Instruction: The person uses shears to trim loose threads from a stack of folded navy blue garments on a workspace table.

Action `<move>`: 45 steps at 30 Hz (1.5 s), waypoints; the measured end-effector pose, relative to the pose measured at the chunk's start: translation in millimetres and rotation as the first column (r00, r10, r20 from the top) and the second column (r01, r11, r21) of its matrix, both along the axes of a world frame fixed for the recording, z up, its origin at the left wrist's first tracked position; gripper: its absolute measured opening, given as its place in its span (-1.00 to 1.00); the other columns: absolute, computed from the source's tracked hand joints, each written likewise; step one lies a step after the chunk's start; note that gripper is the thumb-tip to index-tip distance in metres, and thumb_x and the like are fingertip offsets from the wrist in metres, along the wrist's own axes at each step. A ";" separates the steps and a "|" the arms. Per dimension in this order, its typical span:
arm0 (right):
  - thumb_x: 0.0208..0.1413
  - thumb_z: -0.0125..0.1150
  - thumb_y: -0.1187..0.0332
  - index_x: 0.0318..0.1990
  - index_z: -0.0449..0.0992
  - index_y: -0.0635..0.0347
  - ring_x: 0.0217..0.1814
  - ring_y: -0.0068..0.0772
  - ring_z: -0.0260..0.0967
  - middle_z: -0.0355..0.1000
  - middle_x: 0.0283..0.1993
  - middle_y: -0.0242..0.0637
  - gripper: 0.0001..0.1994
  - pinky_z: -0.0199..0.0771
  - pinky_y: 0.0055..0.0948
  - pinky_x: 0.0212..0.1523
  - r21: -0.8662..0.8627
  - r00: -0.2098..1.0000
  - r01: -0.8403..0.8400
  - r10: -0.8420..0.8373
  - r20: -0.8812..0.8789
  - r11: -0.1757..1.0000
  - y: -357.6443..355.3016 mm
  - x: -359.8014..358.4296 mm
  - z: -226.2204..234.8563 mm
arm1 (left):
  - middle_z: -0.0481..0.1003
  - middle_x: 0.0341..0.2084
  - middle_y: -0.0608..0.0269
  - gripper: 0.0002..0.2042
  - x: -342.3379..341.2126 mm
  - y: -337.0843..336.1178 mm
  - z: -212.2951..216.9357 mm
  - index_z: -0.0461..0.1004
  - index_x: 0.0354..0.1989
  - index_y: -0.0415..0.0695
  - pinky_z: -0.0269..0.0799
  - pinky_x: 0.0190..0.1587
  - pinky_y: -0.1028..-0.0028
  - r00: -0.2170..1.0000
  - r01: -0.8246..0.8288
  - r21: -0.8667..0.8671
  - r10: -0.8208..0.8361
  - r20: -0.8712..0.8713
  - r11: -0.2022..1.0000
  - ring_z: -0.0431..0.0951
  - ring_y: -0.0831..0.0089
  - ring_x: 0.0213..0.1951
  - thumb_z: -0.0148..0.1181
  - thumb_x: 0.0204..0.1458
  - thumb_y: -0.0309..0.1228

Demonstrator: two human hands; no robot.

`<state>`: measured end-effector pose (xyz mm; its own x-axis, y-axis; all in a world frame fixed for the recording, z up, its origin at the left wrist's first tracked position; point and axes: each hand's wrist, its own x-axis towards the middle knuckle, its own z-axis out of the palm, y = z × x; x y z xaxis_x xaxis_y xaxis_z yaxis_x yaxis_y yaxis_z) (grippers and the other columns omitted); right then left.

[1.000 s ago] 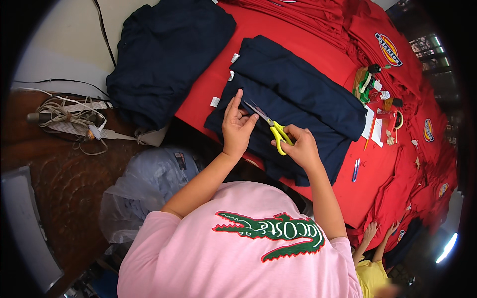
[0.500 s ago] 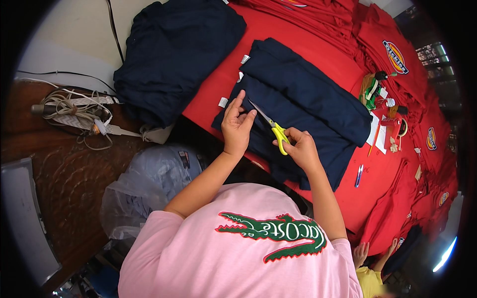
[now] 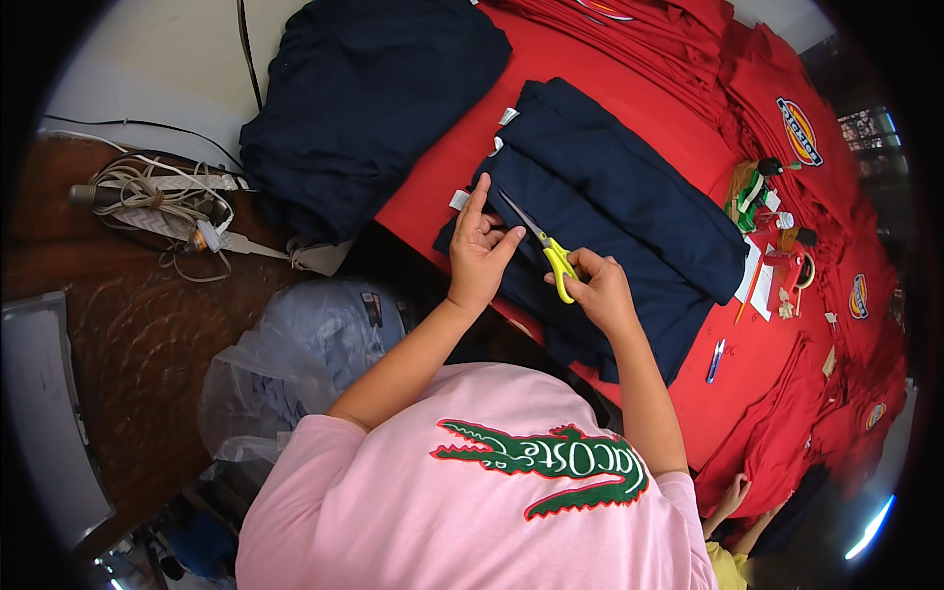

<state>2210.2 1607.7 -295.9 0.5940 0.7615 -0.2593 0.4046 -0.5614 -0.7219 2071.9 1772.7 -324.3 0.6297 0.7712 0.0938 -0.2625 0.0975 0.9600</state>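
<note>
Right hand (image 3: 602, 293) grips yellow-handled scissors (image 3: 539, 244), fingers through the loops. The blades run up and to the left from that hand, their long axis slanting toward the left hand (image 3: 479, 251). Blade tips lie just beside the left fingers; whether they touch cannot be told.

Left hand is closed in a pinch on a small bit at the edge of the folded navy garment (image 3: 610, 211), index finger stretched upward. What is pinched is too small to tell, maybe a thread or a tag. The left hand is the nearer one to the garment's left edge, where small white tags (image 3: 459, 200) stick out. The right hand sits over the garment's lower middle.

The navy garment lies on red cloth (image 3: 629, 108) that covers the tabletop, its long axis slanting from upper left to lower right, straight ahead of both hands.

Around it: a second dark navy pile (image 3: 364, 98) to the upper left, apart from the work. A bundle of grey cables (image 3: 157, 202) on the brown wooden surface far left. A crumpled clear plastic bag (image 3: 295, 364) below the left forearm. To the right, small clutter with a green item (image 3: 752, 192), paper slips, and a blue pen (image 3: 715, 359). Red garments with round patches (image 3: 798, 130) at upper right.

Nothing stands between blades and the pinched spot. Another person's hand (image 3: 733, 492) shows at lower right, well apart.
</note>
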 end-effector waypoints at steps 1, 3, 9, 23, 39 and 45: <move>0.02 0.56 0.20 -0.23 0.65 0.20 -0.31 -0.19 0.30 0.55 -0.45 -0.25 -0.70 0.38 -0.21 -0.15 -0.024 0.999 -0.002 0.001 -0.038 1.000 0.1 1.4 -3.1 | 0.49 0.11 0.21 -0.16 0.7 0.4 -2.1 0.03 0.63 -0.14 0.56 0.08 0.57 0.999 -0.050 0.021 0.050 -0.009 0.999 0.54 0.58 0.02 0.22 0.18 -0.81; 0.02 0.55 0.20 -0.23 0.65 0.19 -0.32 -0.19 0.29 0.55 -0.45 -0.25 -0.71 0.37 -0.22 -0.15 -0.002 0.999 -0.004 0.004 -0.033 1.000 -1.8 0.5 -8.2 | 0.50 0.07 0.22 -0.19 3.6 2.3 -6.3 0.08 0.61 -0.14 0.55 0.07 0.57 0.988 -0.148 0.064 0.150 -0.023 0.987 0.54 0.60 0.00 0.23 0.19 -0.79; 0.00 0.57 0.15 -0.23 0.65 0.20 -0.41 -0.21 0.34 0.52 -0.48 -0.25 -0.67 0.33 -0.28 -0.12 0.108 0.989 -0.057 0.042 0.141 0.992 13.2 -6.0 13.2 | 0.51 -0.06 0.28 -0.21 -1.8 8.9 -10.1 0.11 0.61 -0.13 0.53 0.06 0.60 0.996 -0.086 -0.021 0.085 -0.039 0.996 0.54 0.61 -0.07 0.23 0.20 -0.79; -0.04 0.59 0.11 -0.24 0.66 0.22 -0.43 -0.21 0.41 0.54 -0.47 -0.25 -0.62 0.34 -0.30 -0.02 0.117 0.988 -0.085 0.068 0.137 0.990 23.4 -10.4 16.9 | 0.51 0.14 0.18 -0.16 -11.0 12.6 -10.6 0.00 0.64 -0.11 0.53 0.14 0.57 0.995 -0.054 -0.089 0.061 0.079 0.995 0.55 0.58 0.03 0.19 0.21 -0.82; 0.05 0.57 0.25 -0.32 0.59 0.26 -0.51 -0.34 0.23 0.43 -0.60 -0.30 -0.71 0.28 -0.33 -0.38 0.131 0.970 0.238 -0.230 -0.076 0.962 -1.4 -6.2 -5.6 | -0.10 0.56 -0.10 0.13 -10.4 13.7 -4.1 -0.26 0.68 0.01 0.57 -0.03 0.63 1.000 0.024 -0.108 -0.023 0.008 0.994 0.45 0.65 -0.23 0.29 0.01 -0.90; 0.01 0.60 0.19 -0.29 0.60 0.24 -0.37 -0.30 0.22 0.47 -0.55 -0.33 -0.66 0.36 -0.28 -0.22 0.045 0.945 0.305 -0.308 0.108 0.951 -36.1 -0.3 22.7 | 0.12 0.47 -0.13 0.07 2.2 12.1 5.0 -0.19 0.67 0.00 0.53 -0.09 0.65 0.996 0.084 -0.077 -0.084 -0.003 0.993 0.47 0.66 -0.26 0.33 0.04 -0.84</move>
